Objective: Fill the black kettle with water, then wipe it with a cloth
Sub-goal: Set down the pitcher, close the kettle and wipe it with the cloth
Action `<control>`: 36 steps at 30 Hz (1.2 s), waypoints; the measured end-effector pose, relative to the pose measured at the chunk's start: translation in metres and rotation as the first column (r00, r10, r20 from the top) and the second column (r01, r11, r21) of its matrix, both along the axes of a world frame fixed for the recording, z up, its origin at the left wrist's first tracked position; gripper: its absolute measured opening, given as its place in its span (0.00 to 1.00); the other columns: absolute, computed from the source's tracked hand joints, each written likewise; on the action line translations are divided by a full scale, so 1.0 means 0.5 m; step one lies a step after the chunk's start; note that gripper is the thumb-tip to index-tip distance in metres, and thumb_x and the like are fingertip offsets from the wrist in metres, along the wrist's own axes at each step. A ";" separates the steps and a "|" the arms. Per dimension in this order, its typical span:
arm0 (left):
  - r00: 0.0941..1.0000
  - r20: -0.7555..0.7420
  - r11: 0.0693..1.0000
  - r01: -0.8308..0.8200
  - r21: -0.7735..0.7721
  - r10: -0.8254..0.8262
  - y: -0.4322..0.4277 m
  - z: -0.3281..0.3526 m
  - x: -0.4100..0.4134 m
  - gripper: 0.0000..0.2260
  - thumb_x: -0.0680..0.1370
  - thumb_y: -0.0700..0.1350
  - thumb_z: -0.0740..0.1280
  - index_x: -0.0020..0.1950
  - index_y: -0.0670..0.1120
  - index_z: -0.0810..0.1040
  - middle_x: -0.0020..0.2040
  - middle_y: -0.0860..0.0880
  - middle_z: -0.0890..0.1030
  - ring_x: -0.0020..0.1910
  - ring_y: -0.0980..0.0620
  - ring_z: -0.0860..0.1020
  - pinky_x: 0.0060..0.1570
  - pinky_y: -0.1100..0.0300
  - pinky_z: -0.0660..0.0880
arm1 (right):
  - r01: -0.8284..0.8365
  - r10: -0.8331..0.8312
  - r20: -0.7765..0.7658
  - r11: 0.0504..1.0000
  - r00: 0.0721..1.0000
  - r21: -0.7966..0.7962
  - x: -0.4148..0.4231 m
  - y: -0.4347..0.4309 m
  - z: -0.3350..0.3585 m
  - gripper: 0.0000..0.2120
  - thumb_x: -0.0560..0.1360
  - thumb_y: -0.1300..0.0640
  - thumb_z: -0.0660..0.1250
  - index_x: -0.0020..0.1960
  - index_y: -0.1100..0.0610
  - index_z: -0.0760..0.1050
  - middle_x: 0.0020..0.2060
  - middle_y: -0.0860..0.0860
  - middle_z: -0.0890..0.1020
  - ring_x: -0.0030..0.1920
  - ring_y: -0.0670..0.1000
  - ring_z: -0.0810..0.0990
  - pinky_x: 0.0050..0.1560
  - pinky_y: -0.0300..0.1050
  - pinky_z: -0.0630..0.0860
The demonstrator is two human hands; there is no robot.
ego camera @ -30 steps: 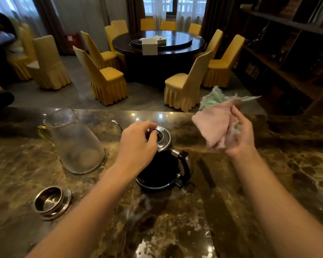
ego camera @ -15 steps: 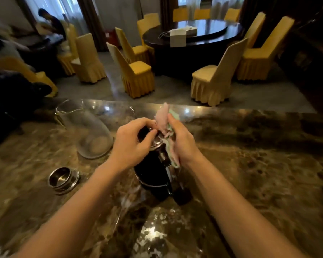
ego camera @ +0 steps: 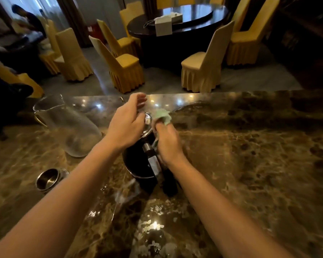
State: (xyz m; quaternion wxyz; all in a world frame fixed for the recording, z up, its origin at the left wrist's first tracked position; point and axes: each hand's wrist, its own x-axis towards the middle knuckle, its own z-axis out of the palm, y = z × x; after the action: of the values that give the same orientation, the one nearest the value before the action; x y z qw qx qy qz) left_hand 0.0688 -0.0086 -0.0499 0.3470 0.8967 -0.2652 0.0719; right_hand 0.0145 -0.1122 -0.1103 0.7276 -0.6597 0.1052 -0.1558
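Glass stood farthest left: the glass pitcher (ego camera: pixel 69 127) sat upright on the marble counter (ego camera: pixel 250 146), well apart from my work so neither elbow could knock it. I could not tell whether it held water. Nearer me, the small steel cup (ego camera: pixel 48 178) sat tilted, also out of the way.

My left hand (ego camera: pixel 126 125) lay over the top of the black kettle (ego camera: pixel 136 164), palm on the left part of the steel lid (ego camera: pixel 147 120). I judged it was there to steady the kettle and keep the lid down while the other side was rubbed. Its fingers (ego camera: pixel 138 99) were loosely bent, the far ones lifted off the metal. Whether the thumb pinched anything I could not tell, for the hand hid that.

The kettle stood upright in the middle of the counter, just in front of me, its handle (ego camera: pixel 153 161) turned toward me and bare between my two wrists.

My right hand (ego camera: pixel 168 144) was clamped on the green cloth (ego camera: pixel 162 117), bunched so it would not slip, and pressed it to the kettle's upper right side beside the lid. By my reckoning the wiping had begun, with the body below it yet to be reached.
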 end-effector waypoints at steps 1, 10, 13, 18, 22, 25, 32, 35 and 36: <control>0.999 0.029 0.999 0.033 0.011 -0.033 0.005 0.002 0.004 0.19 0.79 0.41 0.60 0.70 0.45 0.68 0.64 0.50 0.77 0.63 0.54 0.74 0.63 0.59 0.69 | -0.022 0.022 0.076 1.000 0.997 0.005 0.017 0.011 0.005 0.10 0.76 0.44 0.59 0.50 0.41 0.78 0.48 0.47 0.82 0.53 0.52 0.80 0.58 0.54 0.75; 0.987 0.065 0.985 0.140 0.101 -0.147 0.045 0.010 0.026 0.24 0.77 0.34 0.60 0.73 0.45 0.68 0.72 0.49 0.71 0.71 0.54 0.68 0.71 0.57 0.65 | -0.028 -0.024 -0.297 0.985 0.955 -0.169 0.020 -0.008 -0.121 0.32 0.78 0.31 0.47 0.62 0.50 0.78 0.54 0.55 0.83 0.57 0.56 0.80 0.61 0.55 0.75; 0.991 0.103 0.991 0.074 0.110 -0.085 0.043 0.005 0.026 0.23 0.76 0.39 0.60 0.71 0.46 0.70 0.68 0.49 0.74 0.67 0.53 0.70 0.65 0.61 0.66 | 0.051 -0.066 -0.113 0.990 0.991 -0.135 -0.038 0.038 -0.139 0.26 0.81 0.35 0.48 0.71 0.46 0.70 0.66 0.48 0.77 0.67 0.49 0.74 0.70 0.54 0.69; 0.992 0.091 0.987 0.073 0.145 -0.087 0.044 0.006 0.013 0.23 0.76 0.41 0.58 0.73 0.45 0.68 0.74 0.47 0.69 0.73 0.50 0.65 0.71 0.54 0.63 | 0.001 0.032 0.208 0.987 0.978 -0.158 -0.018 0.063 -0.022 0.21 0.83 0.56 0.54 0.75 0.57 0.67 0.70 0.53 0.74 0.71 0.48 0.70 0.73 0.47 0.66; 0.991 0.134 0.993 0.017 0.114 -0.033 0.045 -0.001 -0.012 0.23 0.76 0.37 0.59 0.72 0.44 0.68 0.73 0.47 0.70 0.72 0.50 0.66 0.71 0.55 0.63 | -0.161 0.133 -0.130 0.959 0.982 -0.234 0.064 0.006 -0.010 0.25 0.81 0.43 0.53 0.64 0.56 0.79 0.60 0.56 0.82 0.62 0.55 0.78 0.65 0.54 0.72; 0.991 0.135 0.995 -0.004 0.096 -0.009 0.047 -0.005 -0.012 0.23 0.76 0.36 0.59 0.72 0.45 0.69 0.72 0.48 0.70 0.72 0.51 0.67 0.70 0.57 0.63 | -0.173 0.131 -0.351 0.981 0.927 -0.089 0.053 -0.017 -0.063 0.23 0.82 0.46 0.54 0.59 0.61 0.79 0.58 0.60 0.81 0.61 0.61 0.78 0.65 0.56 0.72; 0.983 0.122 0.987 -0.145 0.064 0.136 0.030 -0.006 -0.018 0.19 0.75 0.38 0.56 0.64 0.47 0.75 0.64 0.49 0.77 0.65 0.50 0.72 0.61 0.59 0.66 | -0.084 0.131 -0.129 0.944 0.983 0.319 -0.158 0.068 -0.089 0.27 0.79 0.48 0.62 0.77 0.50 0.64 0.71 0.50 0.74 0.69 0.49 0.74 0.71 0.47 0.70; 0.980 0.095 0.982 -0.181 0.051 0.175 0.028 -0.007 -0.022 0.20 0.74 0.40 0.54 0.62 0.48 0.77 0.62 0.50 0.78 0.63 0.49 0.73 0.59 0.52 0.70 | -0.109 0.138 -0.039 0.902 0.990 0.417 -0.181 0.079 -0.049 0.30 0.75 0.46 0.61 0.75 0.54 0.67 0.71 0.51 0.75 0.69 0.48 0.75 0.72 0.49 0.69; 0.978 0.088 0.980 -0.195 0.046 0.190 0.027 -0.007 -0.022 0.20 0.74 0.40 0.55 0.61 0.48 0.77 0.61 0.49 0.78 0.62 0.48 0.73 0.58 0.51 0.71 | -0.131 0.139 0.008 0.910 0.990 0.394 -0.178 0.076 -0.034 0.28 0.76 0.46 0.60 0.75 0.53 0.67 0.71 0.51 0.75 0.65 0.47 0.78 0.69 0.46 0.73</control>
State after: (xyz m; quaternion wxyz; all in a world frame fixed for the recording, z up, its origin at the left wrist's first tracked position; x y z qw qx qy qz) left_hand 0.0577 0.0051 -0.0532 0.3025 0.9235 -0.1932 0.1353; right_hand -0.0743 -0.0744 -0.1272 0.8533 -0.5072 0.0958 -0.0741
